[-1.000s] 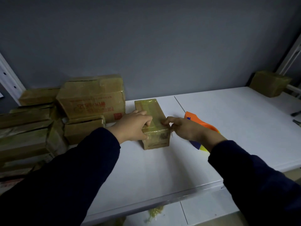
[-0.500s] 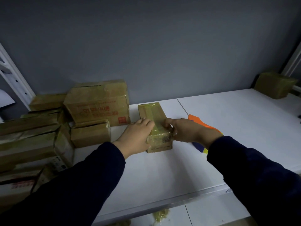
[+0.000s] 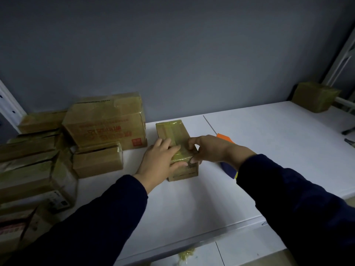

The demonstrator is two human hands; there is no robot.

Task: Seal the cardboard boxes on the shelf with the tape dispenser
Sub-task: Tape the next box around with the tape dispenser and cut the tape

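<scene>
One small cardboard box (image 3: pixel 173 135), closed, contents hidden, glossy with yellowish tape (image 3: pixel 178 156); left hand (image 3: pixel 159 160) pressed flat on it, fingers straight; right hand (image 3: pixel 209 148) pinches its near right edge

A small cardboard box (image 3: pixel 172 135) sits mid-shelf (image 3: pixel 192 204). Stacked boxes (image 3: pixel 103 120) fill the left end, the tape dispenser (image 3: pixel 224 137) lies just right of it, and a lone box (image 3: pixel 315 96) sits in the far right corner.

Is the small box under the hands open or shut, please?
Shut: the small box lies flat, flaps closed, glossy tape across its top.
</scene>
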